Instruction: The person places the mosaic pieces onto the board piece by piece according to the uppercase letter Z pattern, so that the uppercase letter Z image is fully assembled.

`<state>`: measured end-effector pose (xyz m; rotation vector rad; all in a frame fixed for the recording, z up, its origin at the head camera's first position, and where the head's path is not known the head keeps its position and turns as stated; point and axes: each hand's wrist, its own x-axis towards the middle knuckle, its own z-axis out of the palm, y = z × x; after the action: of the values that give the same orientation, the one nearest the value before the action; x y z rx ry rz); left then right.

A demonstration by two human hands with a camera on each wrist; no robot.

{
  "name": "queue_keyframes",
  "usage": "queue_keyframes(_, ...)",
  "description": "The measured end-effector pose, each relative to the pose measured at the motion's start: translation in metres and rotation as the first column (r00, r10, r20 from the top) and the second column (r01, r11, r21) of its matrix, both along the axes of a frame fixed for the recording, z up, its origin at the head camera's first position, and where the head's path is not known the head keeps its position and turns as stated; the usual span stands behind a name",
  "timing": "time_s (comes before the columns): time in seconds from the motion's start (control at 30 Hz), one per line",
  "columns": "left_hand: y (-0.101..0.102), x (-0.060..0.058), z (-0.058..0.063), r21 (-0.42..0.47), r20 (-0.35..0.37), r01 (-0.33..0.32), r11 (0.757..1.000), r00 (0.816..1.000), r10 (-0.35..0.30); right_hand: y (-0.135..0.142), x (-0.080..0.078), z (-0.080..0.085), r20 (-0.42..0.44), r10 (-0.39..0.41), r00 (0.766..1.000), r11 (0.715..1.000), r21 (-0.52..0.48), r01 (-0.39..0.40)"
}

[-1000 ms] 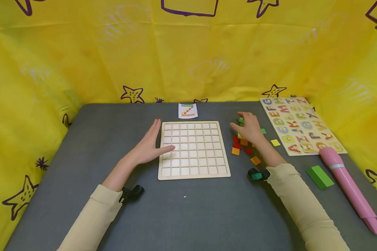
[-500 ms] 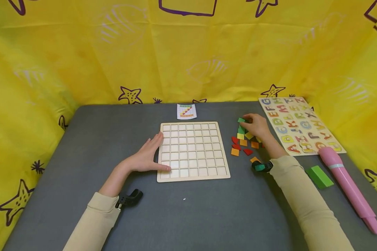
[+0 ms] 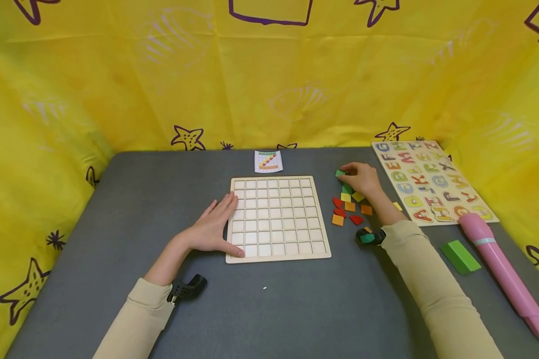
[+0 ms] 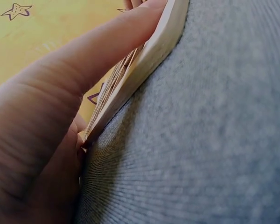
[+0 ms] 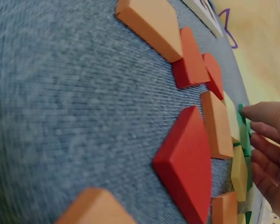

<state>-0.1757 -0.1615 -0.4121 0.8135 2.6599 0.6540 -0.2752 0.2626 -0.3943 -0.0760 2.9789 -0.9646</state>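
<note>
In the head view my left hand [image 3: 210, 228] rests on the left side of a wooden grid board [image 3: 276, 218], fingers spread. Its thumb lies over the near left corner, and in the left wrist view it presses on the board's rim [image 4: 151, 56]. At the far right of the board, my right hand [image 3: 363, 179] pinches a small green square tile [image 3: 340, 173] between thumb and fingers. Below that hand are more green tiles [image 3: 347, 188], a yellow tile [image 3: 346, 197], orange tiles [image 3: 338, 220] and red pieces [image 3: 356, 220]. The right wrist view shows a red piece [image 5: 186, 163] close up.
A printed pattern card [image 3: 268, 162] lies beyond the board. On the right are an alphabet puzzle board [image 3: 431, 182], a green block [image 3: 460, 257] and a long pink plastic object [image 3: 505, 274]. A yellow patterned cloth [image 3: 269, 75] hangs behind the grey table [image 3: 269, 319].
My right hand has reached the green tiles, closed its fingers and shifted one tile slightly left. My left hand has moved down the board's left edge, its thumb now at the near corner.
</note>
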Motion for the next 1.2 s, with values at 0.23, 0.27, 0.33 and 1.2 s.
queue_keyframes(0.23, 0.001, 0.002, 0.003, -0.009, 0.002, -0.013, 1.0, 1.0, 0.013, 0.005, 0.001, 0.003, 0.025, 0.045, 0.999, 0.999, -0.006, -0.044)
queue_keyframes(0.27, 0.001, 0.002, 0.003, -0.011, 0.0, -0.013, 1.0, 1.0, 0.013, 0.005, 0.001, 0.003, 0.023, 0.045, 0.999, 0.999, -0.005, -0.045)
queue_keyframes(0.33, 0.001, 0.002, 0.003, -0.012, -0.003, -0.009, 1.0, 1.0, 0.009, 0.005, 0.001, 0.003, 0.016, 0.047, 0.999, 0.999, -0.001, -0.047)
queue_keyframes(1.2, 0.0, 0.002, -0.001, -0.029, -0.023, -0.012, 1.0, 1.0, 0.011, -0.056, 0.007, 0.007, -0.067, 0.054, 0.996, 0.968, -0.24, -0.068)
